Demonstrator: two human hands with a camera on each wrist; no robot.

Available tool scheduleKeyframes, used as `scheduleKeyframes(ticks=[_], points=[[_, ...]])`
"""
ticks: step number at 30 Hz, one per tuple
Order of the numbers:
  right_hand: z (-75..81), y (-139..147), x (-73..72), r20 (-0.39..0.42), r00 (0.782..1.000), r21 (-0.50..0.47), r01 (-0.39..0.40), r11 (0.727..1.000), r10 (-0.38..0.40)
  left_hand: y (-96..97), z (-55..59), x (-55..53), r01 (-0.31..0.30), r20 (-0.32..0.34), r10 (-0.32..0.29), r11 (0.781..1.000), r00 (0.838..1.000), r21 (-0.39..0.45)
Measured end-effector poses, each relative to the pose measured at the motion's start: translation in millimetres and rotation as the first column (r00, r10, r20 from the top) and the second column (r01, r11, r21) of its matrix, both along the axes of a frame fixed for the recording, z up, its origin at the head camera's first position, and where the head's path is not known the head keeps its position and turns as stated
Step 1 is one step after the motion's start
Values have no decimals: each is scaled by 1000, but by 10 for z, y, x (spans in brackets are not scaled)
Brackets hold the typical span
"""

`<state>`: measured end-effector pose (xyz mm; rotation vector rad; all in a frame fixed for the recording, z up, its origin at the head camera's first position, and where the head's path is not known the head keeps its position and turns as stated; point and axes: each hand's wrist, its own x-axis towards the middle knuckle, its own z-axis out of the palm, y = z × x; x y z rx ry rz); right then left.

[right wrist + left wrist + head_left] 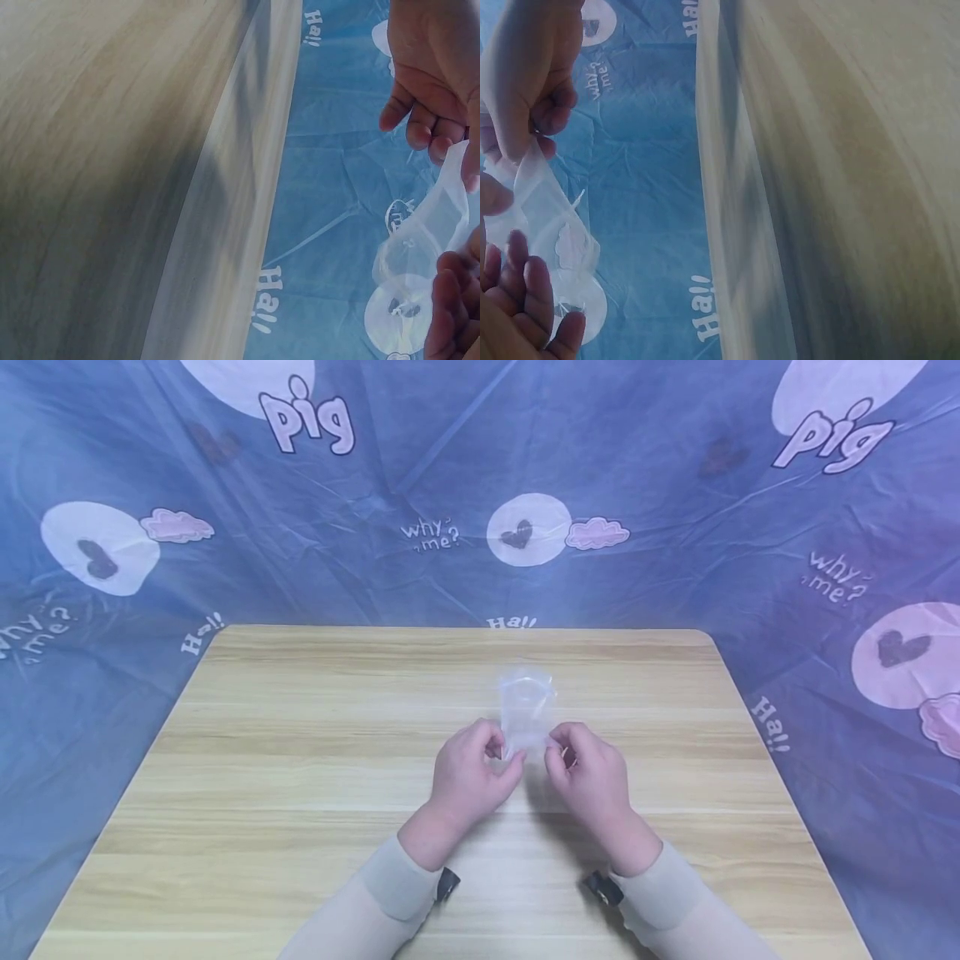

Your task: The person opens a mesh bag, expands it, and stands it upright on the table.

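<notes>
A: Both hands are at work here, and there it is between them, a clear plastic bag (527,706), lifted over the wooden table (285,793) with its free end reaching up towards twelve o'clock!

B: And the left hand (471,772), down at about seven o'clock from the bag?

A: Nearly closed at the tip! Thumb and forefinger pinch the bag's near edge, while the other fingers hang loosely bent, off the plastic.

B: Over to four o'clock, then, and the right hand (594,775)!

A: A pinch there too, thumb against curled fingers, gripping the near corner on its own side. The wrist views show the film stretched between the two hands, see-through, creased and a little milky.

B: Pale sleeves (390,881) run in from seven and five o'clock, each with a small black device (447,885) beside the cuff.

A: And up at twelve, beyond the table's far edge, hangs a wrinkled blue curtain (360,577), "pig" lettering (306,422) at eleven and one!
</notes>
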<state>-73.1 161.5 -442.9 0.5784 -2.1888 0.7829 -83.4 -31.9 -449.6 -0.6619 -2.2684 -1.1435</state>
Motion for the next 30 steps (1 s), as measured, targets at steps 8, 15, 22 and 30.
scheduleKeyframes(ticks=[8,15,22,30], points=[[7,-20,0,-95,995,17,-18,1000,19,3,2,-6,-51,-42,52,998,998,22],[-5,-46,-16,-174,984,-4,-50,999,49,15,-5,-3,-48,-128,59,995,990,83],[-8,-49,-35,-238,971,25,-26,999,31,5,-35,22,-40,-117,54,992,992,118],[-5,-55,-30,-263,965,24,-20,1000,25,8,-18,-7,-5,-162,22,994,987,108]])
